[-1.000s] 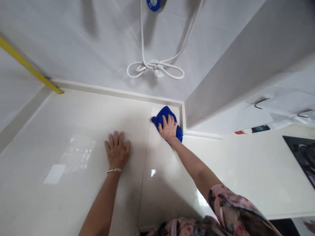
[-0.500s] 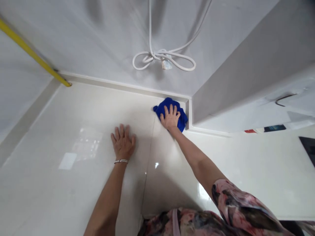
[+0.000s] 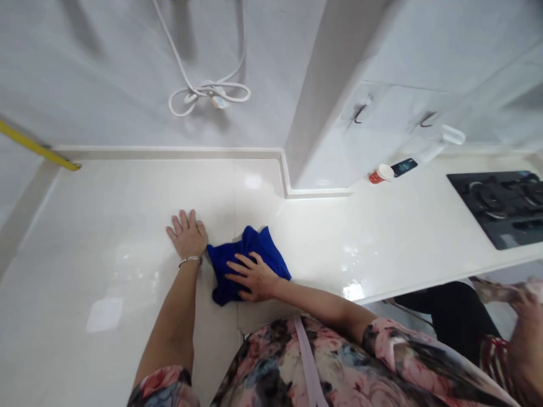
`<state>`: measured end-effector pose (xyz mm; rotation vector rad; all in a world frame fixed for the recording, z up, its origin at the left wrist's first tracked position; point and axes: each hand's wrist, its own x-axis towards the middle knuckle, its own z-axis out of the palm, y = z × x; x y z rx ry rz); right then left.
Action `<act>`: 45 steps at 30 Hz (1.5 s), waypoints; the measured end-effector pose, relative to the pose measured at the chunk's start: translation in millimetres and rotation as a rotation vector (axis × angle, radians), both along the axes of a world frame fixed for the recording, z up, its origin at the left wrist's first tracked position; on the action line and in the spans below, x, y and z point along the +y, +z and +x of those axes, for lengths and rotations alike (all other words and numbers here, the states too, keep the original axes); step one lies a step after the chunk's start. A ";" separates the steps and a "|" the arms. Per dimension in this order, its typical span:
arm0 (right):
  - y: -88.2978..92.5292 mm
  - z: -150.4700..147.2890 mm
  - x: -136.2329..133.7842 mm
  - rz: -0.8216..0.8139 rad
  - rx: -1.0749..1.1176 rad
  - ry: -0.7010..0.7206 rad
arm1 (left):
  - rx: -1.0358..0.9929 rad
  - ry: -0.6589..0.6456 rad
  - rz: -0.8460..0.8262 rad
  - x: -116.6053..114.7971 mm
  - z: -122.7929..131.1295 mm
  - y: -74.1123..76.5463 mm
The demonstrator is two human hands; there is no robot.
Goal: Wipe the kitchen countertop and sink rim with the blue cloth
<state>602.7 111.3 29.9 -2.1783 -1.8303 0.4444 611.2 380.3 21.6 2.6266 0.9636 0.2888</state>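
Observation:
A crumpled blue cloth [image 3: 250, 254] lies on the glossy white countertop [image 3: 139, 192], close to my body. My right hand [image 3: 253, 277] rests flat on top of it, fingers spread and pressing it down. Just left of the cloth, my left hand [image 3: 186, 234] is flat on the bare counter with its fingers apart and holds nothing. A thin bracelet circles that wrist. One corner of the cloth reaches close to the left hand; whether they touch I cannot tell.
A bundled white power cord [image 3: 207, 93] hangs on the wall. A yellow pipe [image 3: 40, 148] meets the counter at left. Beyond a wall corner are a paper cup [image 3: 380, 173], a phone [image 3: 404, 167] and a gas hob [image 3: 500, 203]. Another person [image 3: 449, 311] is at lower right.
My right hand has drawn the cloth from the back wall corner toward my body and leftward. My left hand stays flat on the counter. The view has turned rightward, showing the hob and another person.

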 end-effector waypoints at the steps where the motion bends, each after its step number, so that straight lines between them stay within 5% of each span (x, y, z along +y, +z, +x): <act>1: -2.5 -10.7 -17.2 -0.005 0.015 0.020 | -0.002 0.002 0.001 -0.6 0.4 0.0; 8: -12.7 -29.1 -134.9 -0.140 0.090 -0.033 | -0.045 -0.028 -0.012 -2.4 -0.1 -5.2; 14: -13.3 27.0 -149.0 -0.121 -0.028 -0.219 | -0.073 -0.024 -0.012 -3.6 0.5 -8.9; 22: -10.7 124.4 -102.1 -0.037 -0.152 -0.340 | -0.111 -0.013 -0.038 -4.8 -0.3 -8.0; 34: -17.6 228.7 71.1 0.038 -0.209 -0.441 | -0.030 0.009 -0.064 -5.4 -3.0 -5.1; 41: -33.1 290.9 110.2 -0.004 -0.292 -0.811 | -0.030 0.021 -0.085 -3.9 -5.7 -9.6; 45: -32.2 299.4 112.8 -0.042 -0.288 -0.832 | -0.029 0.030 -0.121 -4.1 -4.3 -9.3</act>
